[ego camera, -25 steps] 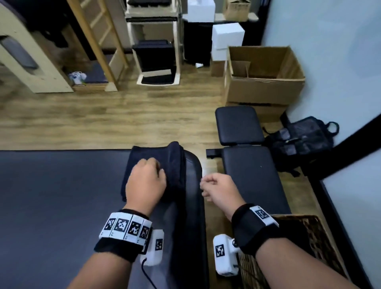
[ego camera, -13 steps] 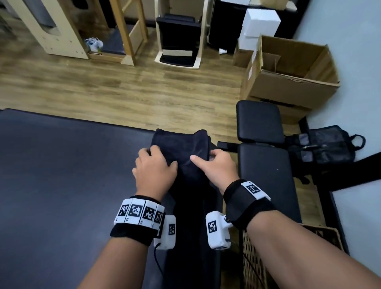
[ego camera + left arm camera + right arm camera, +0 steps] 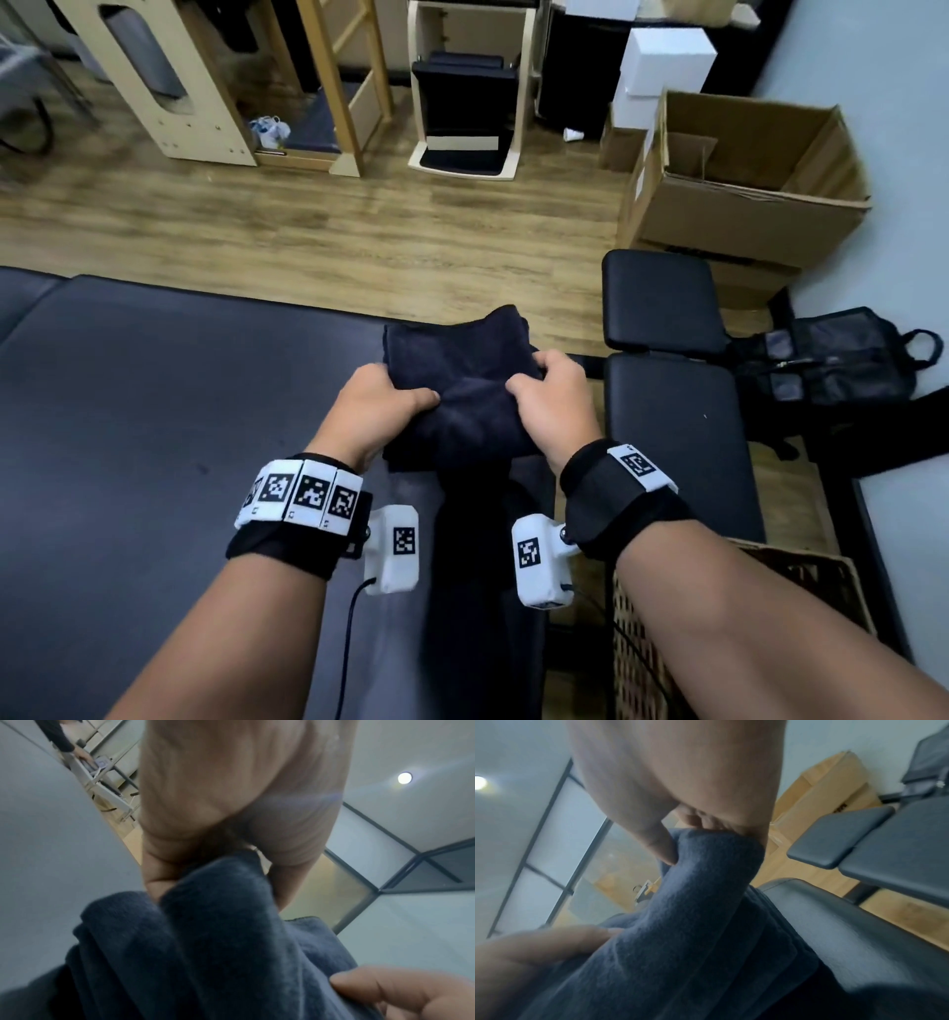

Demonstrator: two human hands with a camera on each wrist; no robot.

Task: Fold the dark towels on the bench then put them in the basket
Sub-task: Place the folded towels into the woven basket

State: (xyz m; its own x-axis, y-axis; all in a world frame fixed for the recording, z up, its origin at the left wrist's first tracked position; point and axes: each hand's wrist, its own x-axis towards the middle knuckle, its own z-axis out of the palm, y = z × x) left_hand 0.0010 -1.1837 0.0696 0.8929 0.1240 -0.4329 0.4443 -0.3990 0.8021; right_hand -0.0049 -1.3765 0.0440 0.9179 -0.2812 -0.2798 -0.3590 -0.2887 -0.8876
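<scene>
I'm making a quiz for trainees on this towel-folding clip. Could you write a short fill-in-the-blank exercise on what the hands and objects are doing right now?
1. The folded dark towel is gripped by ____ hands at once.
2. The left hand holds the towel's ____ side.
3. The woven basket sits beside the person's ____ forearm.
4. Beyond the black bench pad stands an open ____ box.

Missing words: both; left; right; cardboard

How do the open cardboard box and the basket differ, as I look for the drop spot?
The cardboard box stands far off by the wall; the basket sits close, under the right forearm beside the bench. The box has plain solid walls; the basket is dark open weave. The box shows whole; the basket is partly hidden. Both are open on top.
</scene>
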